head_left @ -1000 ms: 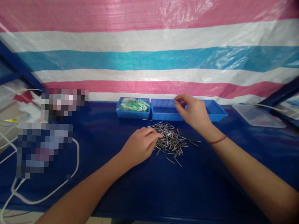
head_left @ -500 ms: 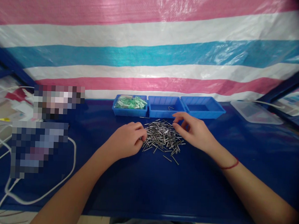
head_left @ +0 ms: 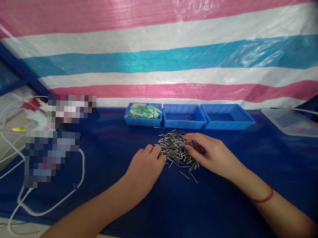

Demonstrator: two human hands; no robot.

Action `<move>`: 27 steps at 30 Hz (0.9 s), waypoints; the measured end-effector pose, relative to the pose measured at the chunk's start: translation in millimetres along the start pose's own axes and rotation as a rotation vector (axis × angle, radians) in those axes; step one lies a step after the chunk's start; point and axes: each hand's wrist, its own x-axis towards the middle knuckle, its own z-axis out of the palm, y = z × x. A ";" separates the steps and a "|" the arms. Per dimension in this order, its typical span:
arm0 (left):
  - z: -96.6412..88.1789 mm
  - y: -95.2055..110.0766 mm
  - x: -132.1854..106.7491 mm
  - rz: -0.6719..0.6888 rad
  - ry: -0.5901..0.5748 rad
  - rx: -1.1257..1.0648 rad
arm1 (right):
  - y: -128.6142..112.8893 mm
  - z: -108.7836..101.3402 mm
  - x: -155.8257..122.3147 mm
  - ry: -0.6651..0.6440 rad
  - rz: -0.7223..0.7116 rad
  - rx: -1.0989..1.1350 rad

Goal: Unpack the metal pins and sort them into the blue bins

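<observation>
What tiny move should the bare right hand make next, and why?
Perhaps the right hand should pinch one piece from the pile of thin silvery metal pins: its thumb and forefinger are parted at the pile's edge, and similar pieces lie in the middle blue rectangular plastic bin.

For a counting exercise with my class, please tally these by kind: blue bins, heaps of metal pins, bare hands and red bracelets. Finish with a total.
Blue bins: 3 (left bin, middle bin, right bin)
Heap of metal pins: 1
Bare hands: 2 (left hand, right hand)
Red bracelet: 1
Total: 7
</observation>
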 end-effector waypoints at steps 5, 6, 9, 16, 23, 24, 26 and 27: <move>1.2 -2.5 0.1 0.075 0.103 -0.045 | -14.1 -1.7 -3.1 0.042 -0.103 0.020; 0.2 -3.7 0.2 0.093 0.143 -0.075 | -18.5 -2.0 -4.0 0.047 -0.118 0.032; -4.4 -7.5 0.7 0.119 0.236 -0.196 | -33.2 -0.6 -7.1 0.027 -0.128 0.105; -13.8 -5.7 -1.1 0.185 0.416 -0.537 | -50.7 7.3 -8.7 -0.069 0.044 0.407; -13.0 1.7 -0.8 0.027 0.535 -0.818 | -51.5 9.2 -10.3 -0.086 0.161 0.722; -13.3 2.0 -0.2 0.019 0.540 -0.835 | -52.1 9.7 -10.9 -0.077 0.165 0.724; -14.1 2.0 0.8 0.035 0.538 -0.860 | -53.3 10.4 -11.6 -0.060 0.183 0.733; -14.4 1.8 1.2 0.046 0.538 -0.873 | -53.8 10.5 -11.6 -0.049 0.197 0.747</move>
